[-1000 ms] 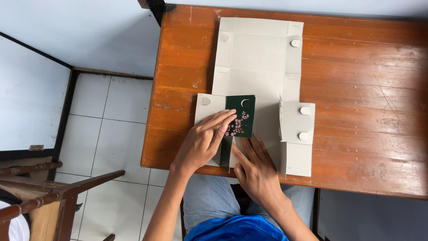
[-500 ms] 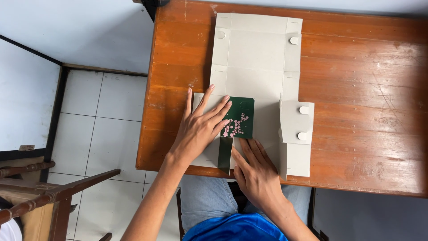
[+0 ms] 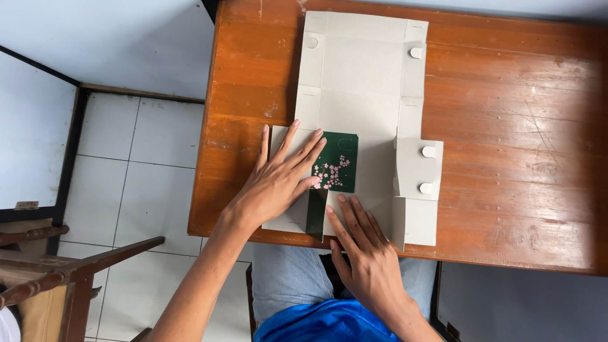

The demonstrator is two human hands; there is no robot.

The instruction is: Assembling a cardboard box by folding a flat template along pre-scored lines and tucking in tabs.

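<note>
A flat grey cardboard box blank [image 3: 361, 82] lies unfolded on the wooden table [image 3: 506, 145]. Near its front end a flap is folded over, showing a dark green face with pink flowers [image 3: 337, 164]. My left hand [image 3: 282, 177] lies flat with spread fingers on the folded left flap, fingertips at the green panel's left edge. My right hand [image 3: 361, 244] rests flat on the blank's front edge, just below the green panel. Neither hand grips anything.
Round tabs stick out of the blank's right flaps [image 3: 429, 152]. The table's front edge runs just above my lap. A wooden chair [image 3: 57, 272] stands on the white tiled floor [image 3: 139, 164] at lower left. White panels lean at the left.
My left hand has spread out flat and slid left over the folded flap, uncovering more of the green flowered panel. My right hand has hardly moved.
</note>
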